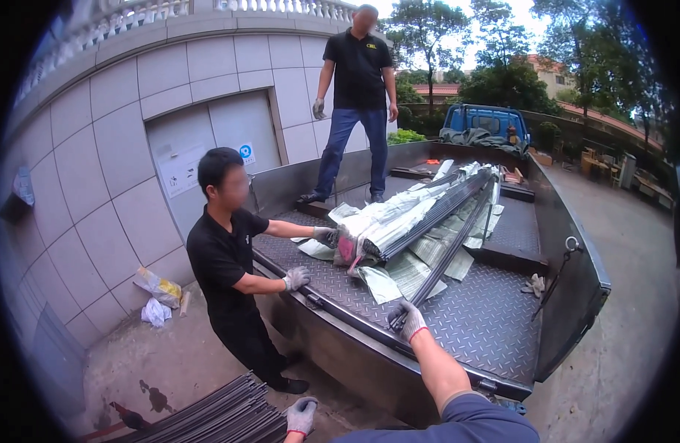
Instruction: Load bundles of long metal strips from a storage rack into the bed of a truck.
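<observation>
My right hand (408, 321), in a pale knitted glove with a red cuff, is closed around the near end of a thin bundle of dark metal bars (455, 255). These bars slope up across the truck bed to the far end of a larger bundle of dark bars (436, 210), partly covered in silvery wrapping (399, 221). My left hand (301, 416), also gloved, is low at the front with loosely bent fingers and nothing visible in it. Beside it lies a stack of dark bars (207, 415) near the ground.
A co-worker (229, 251) stands at the truck's left, one gloved hand on the wrapped bundle's end, the other on the bed edge (332, 314). Another person (358, 103) stands on the bed. Loose gloves (534, 286) lie by the right side panel (576, 258). Bags (159, 292) sit by the wall.
</observation>
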`<control>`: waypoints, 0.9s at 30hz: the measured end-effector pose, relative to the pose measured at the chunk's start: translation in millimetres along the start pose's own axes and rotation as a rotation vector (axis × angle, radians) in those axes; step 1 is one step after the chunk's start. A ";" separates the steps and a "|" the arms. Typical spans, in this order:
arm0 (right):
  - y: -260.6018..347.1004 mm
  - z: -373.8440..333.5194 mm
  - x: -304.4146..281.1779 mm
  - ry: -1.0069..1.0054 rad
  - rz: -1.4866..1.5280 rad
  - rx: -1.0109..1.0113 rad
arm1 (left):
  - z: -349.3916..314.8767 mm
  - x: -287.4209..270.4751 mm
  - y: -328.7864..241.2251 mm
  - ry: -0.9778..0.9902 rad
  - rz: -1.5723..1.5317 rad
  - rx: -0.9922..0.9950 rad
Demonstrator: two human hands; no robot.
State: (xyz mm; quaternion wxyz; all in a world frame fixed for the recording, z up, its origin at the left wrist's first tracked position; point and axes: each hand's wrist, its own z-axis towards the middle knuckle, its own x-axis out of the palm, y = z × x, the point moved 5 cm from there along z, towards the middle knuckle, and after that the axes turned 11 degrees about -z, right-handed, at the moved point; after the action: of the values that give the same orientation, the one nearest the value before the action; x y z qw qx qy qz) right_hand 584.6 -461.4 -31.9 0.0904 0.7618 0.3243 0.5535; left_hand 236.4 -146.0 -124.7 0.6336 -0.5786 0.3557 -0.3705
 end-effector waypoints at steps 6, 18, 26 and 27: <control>2.6 -4.3 3.0 0.019 -0.023 0.019 | -4.2 -2.5 9.7 -0.009 -0.002 -0.042; 5.0 -7.6 4.2 0.048 -0.050 0.010 | -3.1 -18.3 16.9 -0.035 -0.071 -0.079; 1.2 -7.5 0.4 0.063 -0.021 0.000 | 2.9 -24.6 27.2 -0.045 -0.170 -0.085; 2.1 -9.1 1.9 0.081 -0.012 -0.001 | 4.0 -26.1 28.8 -0.041 -0.176 -0.090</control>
State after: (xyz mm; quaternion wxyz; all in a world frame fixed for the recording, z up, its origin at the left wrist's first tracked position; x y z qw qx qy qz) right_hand 577.5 -464.0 -26.0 0.0807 0.7366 0.3321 0.5836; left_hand 229.3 -119.5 -152.5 0.5792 -0.6427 0.3068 -0.3967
